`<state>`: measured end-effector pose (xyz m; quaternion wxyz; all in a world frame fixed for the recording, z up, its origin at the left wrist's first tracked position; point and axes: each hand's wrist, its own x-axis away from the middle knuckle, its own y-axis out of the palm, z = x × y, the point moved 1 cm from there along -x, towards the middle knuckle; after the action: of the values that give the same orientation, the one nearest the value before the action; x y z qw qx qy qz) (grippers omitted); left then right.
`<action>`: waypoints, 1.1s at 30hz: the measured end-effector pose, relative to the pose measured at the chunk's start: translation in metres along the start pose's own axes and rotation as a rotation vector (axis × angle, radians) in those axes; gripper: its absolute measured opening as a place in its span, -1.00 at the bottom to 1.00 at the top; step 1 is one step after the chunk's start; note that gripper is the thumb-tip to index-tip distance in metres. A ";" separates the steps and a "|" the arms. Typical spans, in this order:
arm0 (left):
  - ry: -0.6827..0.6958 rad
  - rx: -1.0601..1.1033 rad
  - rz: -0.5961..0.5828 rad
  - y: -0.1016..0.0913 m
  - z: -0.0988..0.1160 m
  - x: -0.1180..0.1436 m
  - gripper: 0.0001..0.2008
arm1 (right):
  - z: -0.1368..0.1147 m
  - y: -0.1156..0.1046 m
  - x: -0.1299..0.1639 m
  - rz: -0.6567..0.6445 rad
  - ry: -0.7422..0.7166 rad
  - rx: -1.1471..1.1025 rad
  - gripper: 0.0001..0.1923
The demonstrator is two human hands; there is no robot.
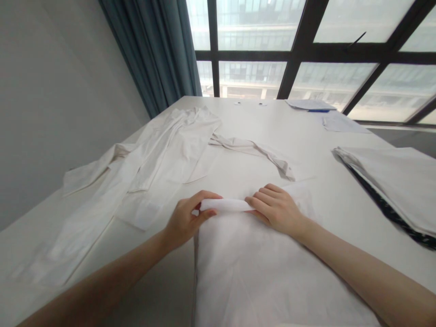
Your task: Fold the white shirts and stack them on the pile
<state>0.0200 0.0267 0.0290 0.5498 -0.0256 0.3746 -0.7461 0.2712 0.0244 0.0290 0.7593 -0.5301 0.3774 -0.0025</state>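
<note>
— What did you have in hand at that moment?

— A white cloth, plain and smooth, lying flat on the worktop right in front of me. Its far edge was rolled into a tight little tube, and my fingers were at both ends of that roll.

— Gripping it?

— My left hand pinched the roll's left end, thumb under, fingers curled over the top. My right hand pressed on the right end, fingers bent and resting on it; I couldn't tell whether it truly clasped the fabric.

— Anything around?

— A rumpled white garment beyond and left of my left fingers, and a folded stack well off to the right.
</note>
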 end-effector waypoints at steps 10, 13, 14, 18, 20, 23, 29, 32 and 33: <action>-0.109 0.160 0.031 0.003 -0.006 -0.001 -0.76 | 0.000 0.001 -0.001 0.001 0.002 0.007 -0.68; -0.123 0.177 0.013 0.003 -0.007 -0.001 -0.69 | 0.000 0.000 -0.001 0.008 0.004 0.012 -0.68; -0.122 0.187 0.007 0.003 -0.007 -0.001 -0.66 | 0.000 0.000 -0.001 0.010 0.008 0.014 -0.69; -0.097 0.232 -0.011 0.001 -0.005 -0.003 -0.61 | 0.001 0.001 -0.001 0.007 0.021 0.021 -0.71; -0.086 0.228 -0.012 0.001 -0.003 -0.003 -0.63 | 0.001 0.001 -0.001 0.001 0.023 0.025 -0.71; -0.076 0.203 0.005 0.001 -0.002 -0.003 -0.65 | 0.000 0.002 -0.001 -0.003 0.028 0.019 -0.72; -0.162 0.149 0.065 0.002 -0.006 -0.005 -0.63 | 0.010 0.002 0.001 -0.098 0.175 -0.006 -0.61; -0.242 0.173 0.097 0.001 -0.010 -0.010 -0.61 | 0.022 0.000 0.005 -0.202 0.323 0.046 -0.51; -0.269 0.190 0.107 0.001 -0.011 -0.011 -0.60 | 0.025 0.000 0.007 -0.235 0.361 0.070 -0.48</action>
<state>0.0204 0.0415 0.0246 0.6338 -0.0531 0.2264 -0.7377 0.2906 0.0417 0.0295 0.6920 -0.5346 0.4425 -0.1988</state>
